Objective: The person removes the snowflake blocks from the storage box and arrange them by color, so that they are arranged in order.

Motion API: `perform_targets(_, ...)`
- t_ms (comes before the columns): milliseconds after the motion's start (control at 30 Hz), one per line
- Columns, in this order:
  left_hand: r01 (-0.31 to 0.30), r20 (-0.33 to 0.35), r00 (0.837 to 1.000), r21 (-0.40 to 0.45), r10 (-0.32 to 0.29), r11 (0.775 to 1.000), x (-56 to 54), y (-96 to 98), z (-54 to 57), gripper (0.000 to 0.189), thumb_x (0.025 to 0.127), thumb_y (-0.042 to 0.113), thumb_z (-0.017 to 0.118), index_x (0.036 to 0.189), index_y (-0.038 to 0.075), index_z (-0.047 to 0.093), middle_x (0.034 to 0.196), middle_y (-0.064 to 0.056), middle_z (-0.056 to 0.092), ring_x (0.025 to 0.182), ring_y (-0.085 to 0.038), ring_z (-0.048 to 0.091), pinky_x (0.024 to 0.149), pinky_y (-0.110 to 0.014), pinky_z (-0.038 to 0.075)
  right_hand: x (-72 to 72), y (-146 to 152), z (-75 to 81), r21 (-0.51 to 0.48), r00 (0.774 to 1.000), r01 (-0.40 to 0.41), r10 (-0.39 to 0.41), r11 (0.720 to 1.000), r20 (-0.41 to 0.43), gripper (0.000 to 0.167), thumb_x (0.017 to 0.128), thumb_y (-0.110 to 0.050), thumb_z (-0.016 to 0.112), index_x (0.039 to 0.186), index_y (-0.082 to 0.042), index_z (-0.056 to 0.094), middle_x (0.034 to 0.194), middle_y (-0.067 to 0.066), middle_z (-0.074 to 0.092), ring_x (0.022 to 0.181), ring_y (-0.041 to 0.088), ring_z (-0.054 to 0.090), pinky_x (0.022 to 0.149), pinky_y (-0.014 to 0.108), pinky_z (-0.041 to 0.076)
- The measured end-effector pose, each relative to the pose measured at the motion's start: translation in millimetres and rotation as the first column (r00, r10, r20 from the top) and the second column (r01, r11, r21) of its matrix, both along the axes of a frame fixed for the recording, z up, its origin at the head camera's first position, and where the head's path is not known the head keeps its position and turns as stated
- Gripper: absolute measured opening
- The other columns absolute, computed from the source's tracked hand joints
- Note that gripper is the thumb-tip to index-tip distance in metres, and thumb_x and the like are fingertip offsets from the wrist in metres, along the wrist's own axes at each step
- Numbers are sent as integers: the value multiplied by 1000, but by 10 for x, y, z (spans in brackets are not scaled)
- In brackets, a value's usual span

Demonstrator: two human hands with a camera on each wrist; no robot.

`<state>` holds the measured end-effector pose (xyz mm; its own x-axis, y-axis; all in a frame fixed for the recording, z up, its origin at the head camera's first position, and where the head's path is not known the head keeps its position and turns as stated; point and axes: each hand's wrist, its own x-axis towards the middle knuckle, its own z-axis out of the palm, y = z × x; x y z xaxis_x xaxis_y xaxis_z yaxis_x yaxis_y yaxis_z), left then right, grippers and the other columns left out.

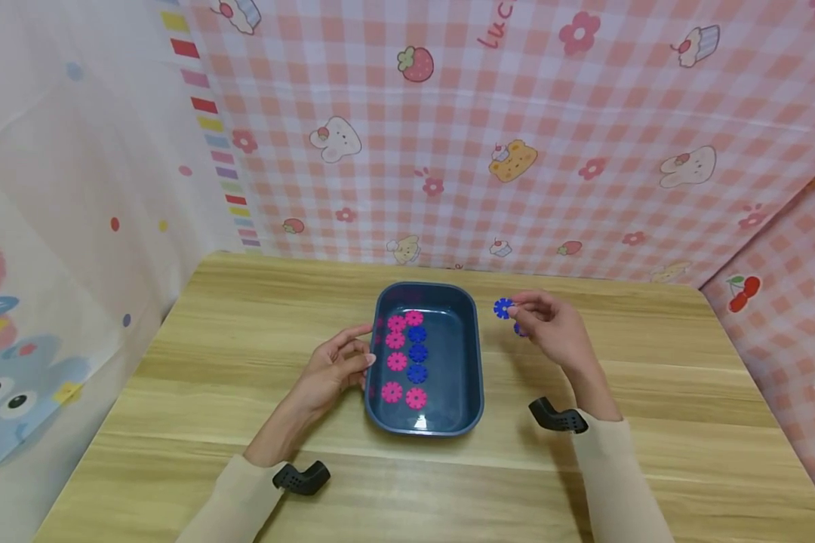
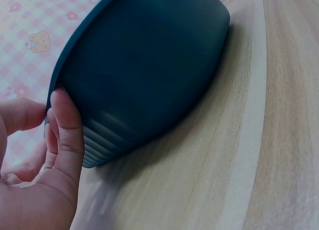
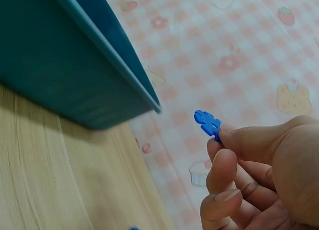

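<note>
A dark blue rectangular tray (image 1: 475,362) stands on the table, with several pink notched discs (image 1: 397,361) and three blue notched discs (image 1: 417,353) lying in its left half. At its left rim, my left hand (image 1: 336,369) holds the edge; the left wrist view has thumb and finger pinching the rim of the tray (image 2: 149,60). To the right of the tray and raised above the table, my right hand (image 1: 553,328) pinches a blue notched disc (image 1: 502,308) between thumb and finger. That disc (image 3: 208,123) appears tilted in the right wrist view. Another blue disc (image 1: 519,329) shows partly beneath the hand.
The wooden table (image 1: 197,392) reaches to a pink checked cloth (image 1: 435,136) behind it. A white patterned cloth (image 1: 75,188) hangs at the left, more checked cloth (image 1: 788,302) at the right. Black wrist mounts (image 1: 302,478) sit on both sleeves.
</note>
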<state>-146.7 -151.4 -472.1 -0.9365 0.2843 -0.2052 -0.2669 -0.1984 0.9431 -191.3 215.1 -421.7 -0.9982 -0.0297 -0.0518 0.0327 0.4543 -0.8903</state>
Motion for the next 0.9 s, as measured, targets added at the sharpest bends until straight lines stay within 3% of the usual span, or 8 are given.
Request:
perform_targets(233,-7,-11,1000,6,7,1000,1,-4,-7,60,96,-2,63,152,6,44,101,0,60,73,-9,61,63,-23,55,10,215,-31,10,999,45,-45,999,21,38,100,-38,67,127,-11,67,107,4,68,80,16,64,65,28,57)
perform_targets(533,3,-16,1000,6,-3,1000,-13,2,-22,60,97,-2,63,153,7,44,101,1,59,75,-10,61,63,-22,55,-5,501,-187,7,995,101,-101,995,21,38,100,-33,67,127,-6,65,94,-12,66,77,7,64,64,27,58)
perform_targets(700,5,-20,1000,12,-4,1000,-21,8,-29,60,97,-3,62,153,7,44,101,0,59,74,-10,61,63,-23,55,1,669,-280,-9,991,130,-130,991,13,37,101,-25,67,126,1,64,88,-11,67,73,9,64,58,26,57)
perform_targets(900,3,-24,1000,15,-2,1000,-23,2,-40,61,97,-3,62,154,5,42,100,1,59,75,-10,62,63,-22,55,30,810,-365,41,984,172,-173,984,34,36,102,-25,65,127,1,64,87,-6,66,71,6,60,57,22,53)
